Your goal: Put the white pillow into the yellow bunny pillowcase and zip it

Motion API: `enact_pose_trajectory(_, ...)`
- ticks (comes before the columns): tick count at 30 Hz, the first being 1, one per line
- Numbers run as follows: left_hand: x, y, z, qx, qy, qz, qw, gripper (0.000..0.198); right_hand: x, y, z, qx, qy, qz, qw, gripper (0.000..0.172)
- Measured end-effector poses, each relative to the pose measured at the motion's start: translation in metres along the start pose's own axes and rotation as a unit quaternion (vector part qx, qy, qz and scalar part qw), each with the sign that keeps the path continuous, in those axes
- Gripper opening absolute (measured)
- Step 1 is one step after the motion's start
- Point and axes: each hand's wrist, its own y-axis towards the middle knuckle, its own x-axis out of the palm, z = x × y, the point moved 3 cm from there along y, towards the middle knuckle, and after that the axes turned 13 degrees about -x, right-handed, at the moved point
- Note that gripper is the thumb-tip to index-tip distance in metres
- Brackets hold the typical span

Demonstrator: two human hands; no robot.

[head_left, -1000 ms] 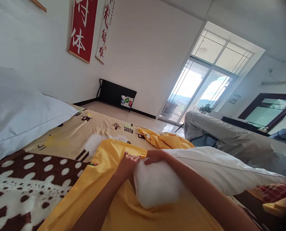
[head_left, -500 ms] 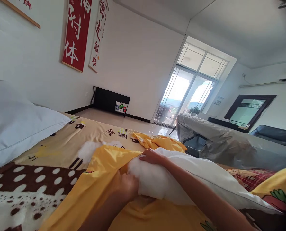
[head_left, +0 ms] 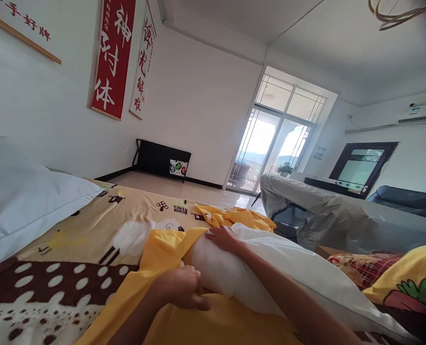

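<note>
White cotton pillow (head_left: pixel 277 273) lies across the bed in front of me, in the lower middle of the view. Its long axis runs from the lower right corner up toward the centre, and its rounded end points left, into the mouth of a yellow pillowcase (head_left: pixel 159 249). That end sits just inside the yellow cloth, while the rest of the pillow is bare and stretches out to the right under my forearm.

My left hand (head_left: pixel 180 287) is curled closed, fingers pinching a fold of the yellow pillowcase just below the end of the pillow. My right hand (head_left: pixel 222 238) rests palm down on top of the pillow's end, fingers flat and spread, clasping nothing, with the fingertips touching the edge of the yellow cloth.

The pillowcase lies on a tan bedspread (head_left: pixel 91 220) printed with brown and white cartoon shapes. A second white pillow (head_left: pixel 29 201) lies at the far left, well apart from my hands. A grey covered sofa (head_left: pixel 335 215) stands to the right of the bed, a red wall scroll (head_left: pixel 111 57) hangs on the left wall, and a glass door (head_left: pixel 266 148) stands bright at the far end of the room
</note>
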Motion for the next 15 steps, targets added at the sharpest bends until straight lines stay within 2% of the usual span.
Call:
enact_pose_trajectory(1,-0.007,-0.004,-0.001,-0.012,-0.003,0.012,1.000,0.036,0.001,-0.001,-0.003,0.000,-0.008,0.007,1.000,0.044)
enact_pose_trajectory(3,-0.019,-0.008,-0.006,-0.042,-0.002,0.076,0.996,0.039,0.001,-0.004,-0.009,-0.004,-0.026,0.017,1.000,0.044)
enact_pose_trajectory(6,-0.028,-0.007,-0.016,-0.049,0.007,0.154,0.987,0.043,0.001,-0.014,-0.022,-0.023,-0.056,0.028,0.998,0.042)
enact_pose_trajectory(9,-0.030,-0.006,-0.020,-0.014,0.006,0.165,0.986,0.045,0.004,-0.026,-0.038,-0.054,-0.094,0.042,0.993,0.035)
enact_pose_trajectory(11,-0.030,-0.006,-0.019,0.005,0.016,0.169,0.986,0.041,0.007,-0.035,-0.052,-0.078,-0.155,0.091,0.981,0.029)
enact_pose_trajectory(13,-0.031,-0.006,-0.019,0.007,0.022,0.180,0.983,0.039,0.011,-0.046,-0.069,-0.124,-0.210,0.163,0.956,0.026)
enact_pose_trajectory(15,-0.031,-0.006,-0.020,0.002,0.022,0.187,0.982,0.039,0.015,-0.059,-0.087,-0.185,-0.208,0.202,0.939,0.024)
